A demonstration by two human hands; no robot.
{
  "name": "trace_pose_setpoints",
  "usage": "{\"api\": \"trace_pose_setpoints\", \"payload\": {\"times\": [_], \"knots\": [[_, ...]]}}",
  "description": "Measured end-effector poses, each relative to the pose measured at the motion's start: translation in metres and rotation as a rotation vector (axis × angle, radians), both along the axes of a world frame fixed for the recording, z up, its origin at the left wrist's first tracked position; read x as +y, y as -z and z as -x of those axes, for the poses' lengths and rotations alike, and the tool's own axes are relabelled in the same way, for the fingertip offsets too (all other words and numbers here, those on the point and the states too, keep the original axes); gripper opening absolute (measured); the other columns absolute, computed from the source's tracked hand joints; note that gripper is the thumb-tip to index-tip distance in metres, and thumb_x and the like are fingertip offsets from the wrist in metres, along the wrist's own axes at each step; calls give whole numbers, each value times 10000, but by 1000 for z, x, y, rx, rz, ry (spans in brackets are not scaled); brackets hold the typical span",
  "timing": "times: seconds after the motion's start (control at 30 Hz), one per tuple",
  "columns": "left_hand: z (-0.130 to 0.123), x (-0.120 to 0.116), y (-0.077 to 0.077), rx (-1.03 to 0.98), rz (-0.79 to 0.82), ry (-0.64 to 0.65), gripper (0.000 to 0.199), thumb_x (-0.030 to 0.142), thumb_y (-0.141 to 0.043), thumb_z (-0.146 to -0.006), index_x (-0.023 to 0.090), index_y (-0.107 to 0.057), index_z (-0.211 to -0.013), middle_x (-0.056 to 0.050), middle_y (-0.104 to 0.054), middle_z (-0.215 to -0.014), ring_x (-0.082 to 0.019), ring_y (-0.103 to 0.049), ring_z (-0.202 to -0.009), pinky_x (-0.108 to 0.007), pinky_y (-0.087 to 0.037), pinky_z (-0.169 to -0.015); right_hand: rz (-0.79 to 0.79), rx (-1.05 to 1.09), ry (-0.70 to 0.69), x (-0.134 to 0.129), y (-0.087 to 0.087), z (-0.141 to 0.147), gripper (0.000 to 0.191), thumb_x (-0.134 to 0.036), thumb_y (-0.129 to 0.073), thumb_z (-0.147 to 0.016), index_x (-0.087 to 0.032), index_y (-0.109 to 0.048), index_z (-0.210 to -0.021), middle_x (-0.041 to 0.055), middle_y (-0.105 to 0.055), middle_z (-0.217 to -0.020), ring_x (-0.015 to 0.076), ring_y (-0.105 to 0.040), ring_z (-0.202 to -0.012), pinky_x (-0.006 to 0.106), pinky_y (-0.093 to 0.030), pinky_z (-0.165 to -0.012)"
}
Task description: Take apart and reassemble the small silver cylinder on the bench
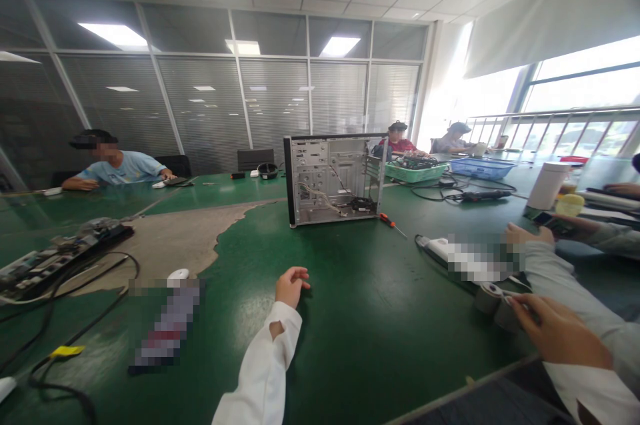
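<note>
My left hand (293,286), in a white sleeve, rests low over the green table. Its fingers are loosely bent and apart, with nothing in them. At the right, the thumb and fingertips of my right hand (563,331) close at the edge of a grey cylindrical object (489,298); its exact kind is unclear. Ahead of both hands stands an open computer case (337,181), upright, with its side panel off and loose cables inside. A red-and-black screwdriver (387,219) lies beside the case's lower right corner.
A neighbour's grey sleeve (565,278) reaches in beside my right hand. A white device (470,258), partly blurred, lies there. Circuit boards (65,255) and black cables (75,311) occupy the left. Green (417,171) and blue baskets (483,168) stand behind; a white bottle (547,185) is right.
</note>
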State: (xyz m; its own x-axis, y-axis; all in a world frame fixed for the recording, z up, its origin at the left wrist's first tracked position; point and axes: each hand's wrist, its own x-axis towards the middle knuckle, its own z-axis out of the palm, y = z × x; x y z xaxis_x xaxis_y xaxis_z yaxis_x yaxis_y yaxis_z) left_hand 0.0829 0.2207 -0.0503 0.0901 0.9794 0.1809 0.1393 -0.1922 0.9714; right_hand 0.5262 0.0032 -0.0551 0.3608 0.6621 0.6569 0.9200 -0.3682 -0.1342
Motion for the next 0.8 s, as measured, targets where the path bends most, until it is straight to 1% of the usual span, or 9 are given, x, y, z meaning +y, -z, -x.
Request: {"api": "trace_pose_setpoints", "payload": {"times": [0.1,0.23,0.4,0.47,0.57,0.63,0.7,0.8], "knots": [[0,-1,-1,6,-1,0,305,13,-375,-544,129,-571,-746,-10,-611,-657,-102,-580,-474,-232,-455,-551,1,-99,-5,-1,4,1,300,-424,-321,-741,-205,-514,-812,77,-579,-840,227,-553,-765,325,-420,-706],[0,-2,-3,-3,5,0,305,6,-375,-542,127,-571,-742,-7,-611,-653,-99,-578,-471,-231,-453,-551,-73,-138,48,-1,8,9,294,-406,-331,-745,-194,-507,-843,87,-557,-933,238,-544,-794,340,-412,-760],[0,-2,-4,-24,16,1,308,5,-372,-542,126,-570,-746,-5,-609,-646,-100,-579,-471,-230,-455,-545,-28,-75,78,2,20,19,394,-422,-302,-748,-147,-423,-1002,152,-517,-940,282,-543,-788,375,-445,-661],[0,-3,-4,-23,19,0,309,6,-373,-540,129,-570,-745,-3,-610,-648,-98,-577,-470,-228,-456,-545,-28,-38,63,3,26,17,408,-416,-291,-753,-134,-400,-1028,171,-503,-964,293,-540,-810,378,-447,-649],[0,-4,-5,-11,11,-7,300,11,-382,-543,133,-575,-738,-4,-614,-651,-97,-577,-470,-227,-457,-551,-25,-16,34,7,30,11,416,-423,-292,-751,-132,-391,-1033,175,-499,-975,294,-540,-816,378,-447,-655],[0,-4,-5,-10,6,-17,298,13,-384,-545,135,-578,-735,-4,-617,-648,-97,-578,-472,-225,-456,-551,-18,-11,22,8,28,10,420,-428,-284,-756,-130,-386,-1035,167,-502,-961,284,-541,-814,372,-446,-667],[0,-5,-6,-13,8,-19,299,9,-384,-543,135,-579,-732,-4,-618,-644,-98,-578,-470,-223,-456,-548,-24,-49,21,8,22,14,437,-434,-288,-760,-117,-388,-1043,168,-498,-976,283,-531,-851,370,-434,-721],[0,-5,-6,-19,16,-6,302,2,-380,-540,130,-576,-731,-6,-616,-638,-100,-577,-466,-223,-455,-541,-23,-164,74,9,5,27,501,-449,-328,-755,-100,-370,-1111,186,-432,-1127,310,-478,-960,393,-389,-803]]}}
